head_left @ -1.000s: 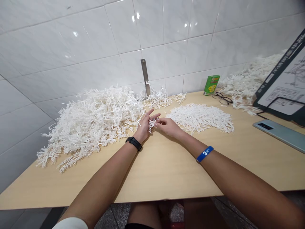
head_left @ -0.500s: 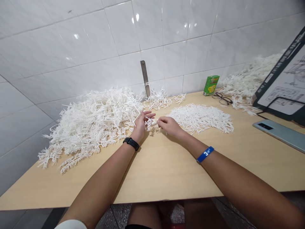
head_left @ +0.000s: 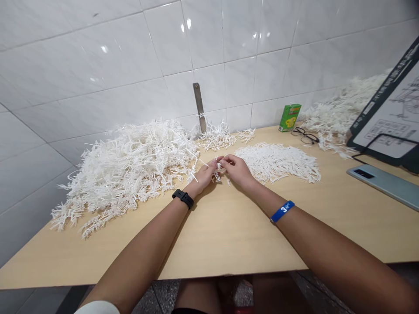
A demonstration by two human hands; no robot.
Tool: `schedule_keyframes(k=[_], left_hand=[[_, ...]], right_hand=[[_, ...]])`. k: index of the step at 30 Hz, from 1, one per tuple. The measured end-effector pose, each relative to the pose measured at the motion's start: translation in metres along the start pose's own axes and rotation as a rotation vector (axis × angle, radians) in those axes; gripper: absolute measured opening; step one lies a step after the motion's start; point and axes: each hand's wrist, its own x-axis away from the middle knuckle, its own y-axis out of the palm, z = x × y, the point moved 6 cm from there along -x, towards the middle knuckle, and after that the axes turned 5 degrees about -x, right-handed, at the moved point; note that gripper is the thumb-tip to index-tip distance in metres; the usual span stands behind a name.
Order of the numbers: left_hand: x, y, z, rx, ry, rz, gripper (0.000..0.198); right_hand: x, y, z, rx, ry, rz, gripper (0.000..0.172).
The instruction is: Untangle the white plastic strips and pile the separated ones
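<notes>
My left hand (head_left: 206, 174) is closed on a white branched plastic piece (head_left: 196, 168), whose thin prongs stick out on both sides of the fingers. My right hand (head_left: 236, 170) meets it at the fingertips, with thumb and forefinger pinched at the piece's right end. Exactly what the right fingertips grip is partly hidden. To the left rises a large tangled heap of white branched pieces (head_left: 137, 161). A flatter pile of small white pieces (head_left: 278, 161) lies just beyond my right hand.
A metal strip (head_left: 199, 107) leans on the tiled wall behind a small white cluster (head_left: 218, 137). At right are a green box (head_left: 290, 117), eyeglasses (head_left: 306, 136), a phone (head_left: 384, 183), a printed board (head_left: 393, 113) and another white heap (head_left: 347, 104). The table's front edge (head_left: 229, 274) is near me.
My left hand has moved right and its fingers have closed in toward the right hand. The branched piece has shifted with it. My right hand has moved slightly right and up.
</notes>
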Motion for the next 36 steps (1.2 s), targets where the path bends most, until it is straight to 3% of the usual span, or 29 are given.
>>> schedule_keyframes(k=[5, 9, 13, 19, 26, 36], left_hand=[[0.001, -0.011, 0.006, -0.005, 0.067, 0.172, 0.048], [0.000, -0.015, 0.006, 0.027, 0.083, 0.195, 0.050], [-0.001, -0.020, 0.002, 0.037, 0.056, 0.238, 0.052], [0.001, -0.009, 0.005, 0.130, -0.018, 0.120, 0.055], [-0.001, -0.012, 0.004, 0.188, -0.074, 0.193, 0.054], [-0.009, -0.013, -0.009, 0.181, -0.070, 0.138, 0.052]], right_hand=[[0.003, 0.008, 0.005, 0.011, 0.062, -0.106, 0.025], [0.006, 0.018, 0.005, 0.128, 0.025, -0.233, 0.024], [0.008, 0.021, 0.002, 0.154, -0.001, -0.278, 0.022], [0.009, 0.021, 0.002, 0.191, -0.016, -0.281, 0.019], [0.009, 0.023, 0.002, 0.175, -0.031, -0.296, 0.018], [0.006, 0.014, 0.002, -0.041, -0.014, -0.129, 0.025]])
